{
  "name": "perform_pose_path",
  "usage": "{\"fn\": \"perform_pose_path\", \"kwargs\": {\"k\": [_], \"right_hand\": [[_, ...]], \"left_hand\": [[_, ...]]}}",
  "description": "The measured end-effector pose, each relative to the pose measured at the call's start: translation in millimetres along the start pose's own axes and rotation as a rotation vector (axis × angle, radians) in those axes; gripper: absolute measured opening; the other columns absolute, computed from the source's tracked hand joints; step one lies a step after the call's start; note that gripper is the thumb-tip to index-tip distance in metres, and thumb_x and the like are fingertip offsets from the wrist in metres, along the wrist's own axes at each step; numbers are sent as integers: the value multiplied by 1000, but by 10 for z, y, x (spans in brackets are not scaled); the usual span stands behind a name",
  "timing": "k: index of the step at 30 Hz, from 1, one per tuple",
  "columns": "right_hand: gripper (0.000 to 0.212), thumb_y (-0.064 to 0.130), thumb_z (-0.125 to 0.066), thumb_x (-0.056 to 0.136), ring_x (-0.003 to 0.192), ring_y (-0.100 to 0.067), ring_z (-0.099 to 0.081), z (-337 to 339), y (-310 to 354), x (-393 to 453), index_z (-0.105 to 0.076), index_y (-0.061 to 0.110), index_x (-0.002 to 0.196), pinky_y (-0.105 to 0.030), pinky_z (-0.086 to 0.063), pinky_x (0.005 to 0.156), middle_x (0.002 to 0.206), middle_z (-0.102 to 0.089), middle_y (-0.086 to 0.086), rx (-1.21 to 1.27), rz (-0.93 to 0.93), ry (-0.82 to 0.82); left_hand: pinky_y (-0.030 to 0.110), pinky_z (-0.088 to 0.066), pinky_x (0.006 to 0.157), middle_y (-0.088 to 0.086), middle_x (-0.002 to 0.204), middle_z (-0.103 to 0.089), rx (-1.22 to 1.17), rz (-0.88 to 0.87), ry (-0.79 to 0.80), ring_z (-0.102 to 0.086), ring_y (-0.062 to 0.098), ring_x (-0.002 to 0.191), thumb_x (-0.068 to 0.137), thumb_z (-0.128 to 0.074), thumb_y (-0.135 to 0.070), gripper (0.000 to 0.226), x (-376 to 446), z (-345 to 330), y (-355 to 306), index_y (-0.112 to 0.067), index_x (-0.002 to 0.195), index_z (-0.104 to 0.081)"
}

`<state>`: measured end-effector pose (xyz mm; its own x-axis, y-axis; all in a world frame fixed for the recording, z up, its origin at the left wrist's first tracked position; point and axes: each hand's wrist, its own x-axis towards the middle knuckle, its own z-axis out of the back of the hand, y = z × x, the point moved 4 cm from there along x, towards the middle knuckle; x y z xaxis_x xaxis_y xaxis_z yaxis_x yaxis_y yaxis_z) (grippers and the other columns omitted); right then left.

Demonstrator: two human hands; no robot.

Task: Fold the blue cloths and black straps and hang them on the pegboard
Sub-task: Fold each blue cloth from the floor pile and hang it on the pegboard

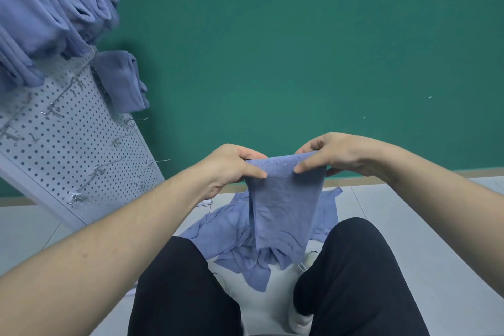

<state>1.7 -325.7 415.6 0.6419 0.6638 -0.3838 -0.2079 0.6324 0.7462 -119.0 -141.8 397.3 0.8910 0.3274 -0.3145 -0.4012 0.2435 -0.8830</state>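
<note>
Pinching a blue cloth [283,199] by its top edge, left hand [231,166] and right hand [338,155] both gripping it above my knees. Below it, a loose cloth pile [237,248] on the floor. Further left, the pegboard [68,139] carries hung cloths [41,16].

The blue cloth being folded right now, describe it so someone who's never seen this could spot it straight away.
Start from the green wall and drop to the two hands in front of it. The left hand and right hand pinch the top edge of the blue cloth, which hangs flat between the knees. Unlike the crumpled pile on the floor below, it is held up off the floor.
</note>
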Motion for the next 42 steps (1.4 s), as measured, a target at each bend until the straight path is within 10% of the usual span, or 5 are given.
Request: {"fn": "perform_pose_path", "kwargs": {"k": [9,19,27,33,42], "right_hand": [[25,13,-82,78,74,-20,-51,-17,1,43,-60,20,88,-30,-43,67,84,-61,-3,-218,15,-87],[31,-7,-68,87,77,-21,-61,101,-18,15,-60,18,104,-40,-55,85,71,-63,-2,371,38,-65],[16,3,-69,90,87,-15,-71,66,25,-1,-76,7,104,-31,-58,91,98,-78,-6,30,22,44],[13,27,-75,89,93,-14,-68,121,104,43,-78,14,91,-27,-59,82,96,-75,1,-128,72,-85],[31,50,-43,98,93,-18,-56,7,48,109,-54,22,93,-36,-48,96,94,-60,5,123,156,-339]], "left_hand": [[42,-56,97,6,100,-78,221,-40,41,-72,22,91,91,-65,-5,20,25,-40,-41,-18,99,-79],[39,-60,87,15,101,-66,78,-7,69,-67,24,83,86,-65,11,35,-14,31,-31,-21,101,-67],[37,-56,95,0,97,-75,395,-46,-8,-71,20,93,85,-73,-5,24,11,133,-88,-27,95,-72],[29,-49,71,1,78,-66,673,-17,15,-57,23,73,93,-64,-19,15,-5,174,-152,-22,79,-70],[37,-49,92,-7,85,-54,101,-74,-87,-50,13,83,88,-62,-43,25,44,210,-103,-24,78,-49]]}}
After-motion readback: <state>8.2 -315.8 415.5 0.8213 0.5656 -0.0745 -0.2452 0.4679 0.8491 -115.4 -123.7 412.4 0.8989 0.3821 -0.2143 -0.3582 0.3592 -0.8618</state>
